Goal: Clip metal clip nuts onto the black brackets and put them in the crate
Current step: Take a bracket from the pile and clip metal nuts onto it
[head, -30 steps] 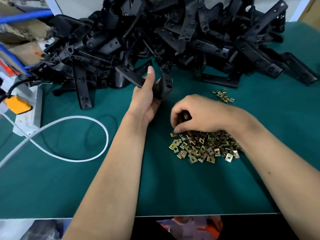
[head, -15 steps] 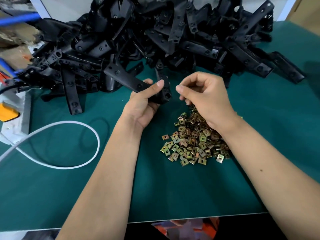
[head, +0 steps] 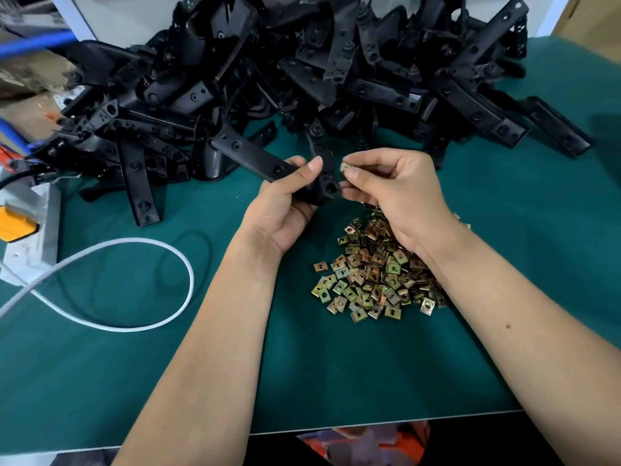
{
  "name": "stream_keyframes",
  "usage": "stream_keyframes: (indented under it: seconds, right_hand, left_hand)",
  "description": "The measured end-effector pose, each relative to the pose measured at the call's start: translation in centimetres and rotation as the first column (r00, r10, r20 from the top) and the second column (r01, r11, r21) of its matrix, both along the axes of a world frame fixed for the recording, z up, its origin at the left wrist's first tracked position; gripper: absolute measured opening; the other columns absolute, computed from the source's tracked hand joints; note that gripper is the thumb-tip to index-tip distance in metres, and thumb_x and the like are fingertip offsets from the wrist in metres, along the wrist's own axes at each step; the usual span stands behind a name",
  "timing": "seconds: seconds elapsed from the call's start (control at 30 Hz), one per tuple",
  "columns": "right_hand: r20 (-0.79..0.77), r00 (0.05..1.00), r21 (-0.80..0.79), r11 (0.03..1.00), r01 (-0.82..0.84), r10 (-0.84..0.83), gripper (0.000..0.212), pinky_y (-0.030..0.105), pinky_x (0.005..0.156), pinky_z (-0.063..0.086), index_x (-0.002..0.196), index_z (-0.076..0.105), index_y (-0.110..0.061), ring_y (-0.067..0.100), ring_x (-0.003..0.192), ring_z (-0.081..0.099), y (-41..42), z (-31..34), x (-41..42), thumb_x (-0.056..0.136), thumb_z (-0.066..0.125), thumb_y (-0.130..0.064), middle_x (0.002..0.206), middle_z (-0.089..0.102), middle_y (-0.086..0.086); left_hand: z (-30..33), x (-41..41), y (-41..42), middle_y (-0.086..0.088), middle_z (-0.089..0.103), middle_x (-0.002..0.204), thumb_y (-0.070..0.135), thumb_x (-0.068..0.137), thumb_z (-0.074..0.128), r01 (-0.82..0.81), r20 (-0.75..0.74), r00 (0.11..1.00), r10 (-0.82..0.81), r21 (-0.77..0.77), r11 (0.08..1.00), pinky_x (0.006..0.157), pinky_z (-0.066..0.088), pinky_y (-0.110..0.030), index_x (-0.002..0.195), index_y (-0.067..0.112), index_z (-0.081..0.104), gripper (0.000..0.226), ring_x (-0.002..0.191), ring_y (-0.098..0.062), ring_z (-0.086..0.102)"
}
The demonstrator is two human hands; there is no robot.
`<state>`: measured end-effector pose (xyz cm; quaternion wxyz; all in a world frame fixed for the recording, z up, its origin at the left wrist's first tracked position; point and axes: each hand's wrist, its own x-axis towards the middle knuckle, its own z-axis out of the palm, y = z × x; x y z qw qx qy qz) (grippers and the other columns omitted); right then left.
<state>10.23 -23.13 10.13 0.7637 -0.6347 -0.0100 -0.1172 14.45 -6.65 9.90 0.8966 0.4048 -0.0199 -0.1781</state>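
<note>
Green mat [head: 336,381] under my head view, black brackets pile [head: 302,68] heaped at its far edge.
My left hand [head: 285,210] grips one black bracket [head: 268,163]; my right hand [head: 400,193] pinches a clip nut [head: 346,168] just beside its end, above the loose clip nuts [head: 373,277].

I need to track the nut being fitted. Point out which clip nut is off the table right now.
It is the clip nut pinched in the right hand, held up beside the bracket in the left hand. All others lie in the pile on the mat.
</note>
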Motion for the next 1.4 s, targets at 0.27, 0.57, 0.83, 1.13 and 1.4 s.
stream_keyframes:
  seconds: [0.27,0.57,0.83,1.13,1.4]
  right_hand:
    - [-0.014,1.0,-0.13,0.991,0.007,-0.009,0.015,0.024,0.051,0.054,0.089,0.073,-0.005,0.021,0.057,0.07,0.08,-0.34,0.29,0.1,0.067,-0.012,0.068,0.071,0.005]
    - [-0.07,0.997,-0.188,0.982,-0.031,0.019,0.015,0.022,0.046,0.047,0.09,0.072,-0.005,0.015,0.053,0.064,0.2,-0.33,0.17,0.101,0.066,-0.014,0.063,0.067,0.001]
    - [-0.122,0.991,-0.09,0.994,-0.057,0.046,0.019,0.02,0.046,0.042,0.085,0.07,-0.007,0.012,0.053,0.059,0.06,0.16,-0.01,0.102,0.065,-0.014,0.063,0.065,0.0]
    - [-0.136,0.989,-0.077,0.995,-0.063,0.052,0.019,0.02,0.044,0.04,0.084,0.07,-0.006,0.012,0.052,0.057,0.26,0.32,-0.28,0.101,0.066,-0.014,0.063,0.064,0.001]
    - [-0.147,0.988,-0.135,0.989,-0.057,0.037,0.028,0.017,0.04,0.033,0.071,0.07,-0.018,0.01,0.046,0.049,0.22,0.44,-0.34,0.1,0.069,-0.02,0.06,0.059,-0.002]
  left_hand:
    - [0.17,-0.12,0.05,-0.006,0.072,0.09,0.006,0.076,0.074,-0.012,0.001,1.0,0.012,0.015,1.0,0.073,0.061,-0.031,0.089,0.014,0.056,0.024,0.088,-0.02,0.072]
    - [0.16,-0.24,0.02,-0.007,0.07,0.092,0.01,0.076,0.075,0.028,0.049,0.998,-0.032,0.075,0.997,0.074,0.06,-0.031,0.086,0.014,0.056,0.022,0.086,-0.021,0.071]
    - [0.26,-0.35,-0.08,-0.006,0.073,0.087,0.007,0.076,0.074,0.017,0.012,1.0,-0.018,0.034,0.999,0.068,0.06,-0.03,0.09,0.013,0.056,0.023,0.081,-0.019,0.074]
    - [0.32,-0.48,-0.23,-0.004,0.073,0.083,0.008,0.077,0.075,0.014,0.01,1.0,-0.015,0.07,0.997,0.066,0.059,-0.028,0.085,0.014,0.057,0.02,0.077,-0.016,0.073]
    - [0.36,-0.62,-0.81,0.001,0.071,0.075,0.007,0.085,0.075,-0.018,-0.028,0.999,0.022,0.152,0.988,0.06,0.057,-0.024,0.084,0.017,0.059,0.019,0.07,-0.013,0.07]
